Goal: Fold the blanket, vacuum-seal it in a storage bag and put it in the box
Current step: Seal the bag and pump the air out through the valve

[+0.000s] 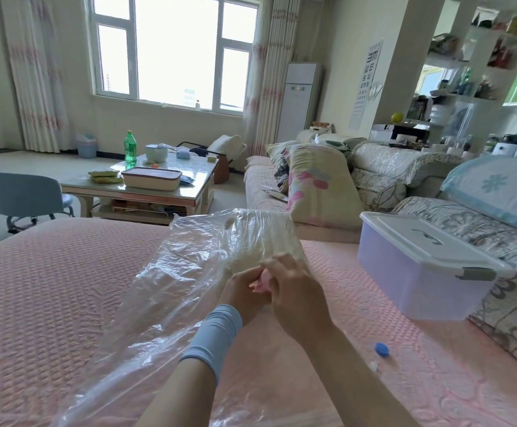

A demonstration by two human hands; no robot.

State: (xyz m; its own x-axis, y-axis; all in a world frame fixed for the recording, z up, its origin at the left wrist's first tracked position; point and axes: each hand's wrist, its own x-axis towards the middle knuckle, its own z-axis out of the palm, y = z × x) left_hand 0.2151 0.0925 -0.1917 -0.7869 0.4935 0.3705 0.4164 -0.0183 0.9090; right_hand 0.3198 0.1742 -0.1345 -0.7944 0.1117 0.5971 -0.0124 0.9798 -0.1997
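Note:
A clear plastic storage bag (170, 291) lies crumpled on the pink quilted bed cover (41, 297), with a cream-white blanket (251, 257) showing through its far end. My left hand (244, 291) and my right hand (294, 288) meet at the bag's right edge. Both pinch a small pink piece (263, 282) there; what it is I cannot tell. A lilac plastic box (417, 282) with a closed white lid (426, 241) stands to the right, apart from the bag.
A small blue cap (382, 349) and a tiny white bit (373, 366) lie on the cover near my right forearm. Sofas with pillows (318, 183) run along the right. A coffee table (146, 183) and a blue chair (23, 195) stand beyond the bed.

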